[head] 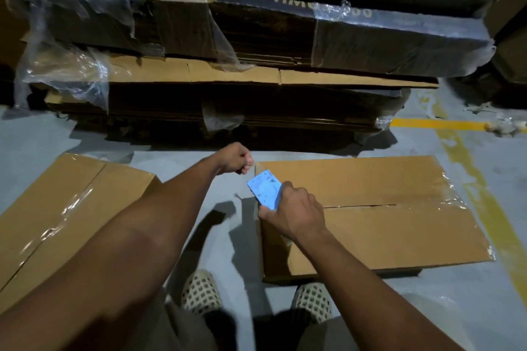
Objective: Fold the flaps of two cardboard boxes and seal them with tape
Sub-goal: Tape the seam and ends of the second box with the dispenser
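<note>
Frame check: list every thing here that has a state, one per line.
Left box: flaps shut, taped along the seam.
Right box: flaps shut, tape on, seam partly gaping.
Blue dispenser: held at the right box's left edge.
Left hand: fisted, apparently pinching tape.
Right hand: grips dispenser.

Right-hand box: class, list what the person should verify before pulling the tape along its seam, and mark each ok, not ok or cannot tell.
1. Flaps of the right box folded flat: ok.
2. Centre seam fully taped: cannot tell.
3. Right hand holds the blue tape dispenser: ok.
4. Left hand pinches the tape end: cannot tell, fingers curled.
5. Left box already taped: ok, glossy strip shows.
</note>
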Demonstrator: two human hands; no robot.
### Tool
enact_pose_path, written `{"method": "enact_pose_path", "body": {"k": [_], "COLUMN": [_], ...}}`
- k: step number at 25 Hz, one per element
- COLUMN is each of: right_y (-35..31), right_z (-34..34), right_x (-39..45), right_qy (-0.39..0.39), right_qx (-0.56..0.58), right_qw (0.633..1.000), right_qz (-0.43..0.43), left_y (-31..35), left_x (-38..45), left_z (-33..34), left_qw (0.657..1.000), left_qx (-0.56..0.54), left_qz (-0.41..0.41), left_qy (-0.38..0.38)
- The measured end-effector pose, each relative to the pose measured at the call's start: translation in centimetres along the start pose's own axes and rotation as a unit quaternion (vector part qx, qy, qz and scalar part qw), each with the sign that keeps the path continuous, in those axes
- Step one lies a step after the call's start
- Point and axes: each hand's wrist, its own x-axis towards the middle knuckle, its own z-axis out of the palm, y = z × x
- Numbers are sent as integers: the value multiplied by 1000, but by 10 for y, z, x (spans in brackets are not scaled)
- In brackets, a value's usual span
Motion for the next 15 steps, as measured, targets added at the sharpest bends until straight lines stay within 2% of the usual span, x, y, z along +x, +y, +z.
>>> {"method": "enact_pose_path", "body": {"k": [4,9,15], "right_y": [-3,-9,-10], "right_z": [22,36,39], "right_x": [5,12,16], "right_qy": [-19,-22,-17], "right_qx": [9,32,67], "right_qw": [998,995,992], "right_qz": [51,96,108], "left_y": [-21,-8,-17], "left_x": [36,57,58], "left_z": [-3,6,9], "left_qw": [999,994,991], "left_qx": [34,90,119], "left_qz": [13,65,67], "left_qy": [7,-20,-7]}}
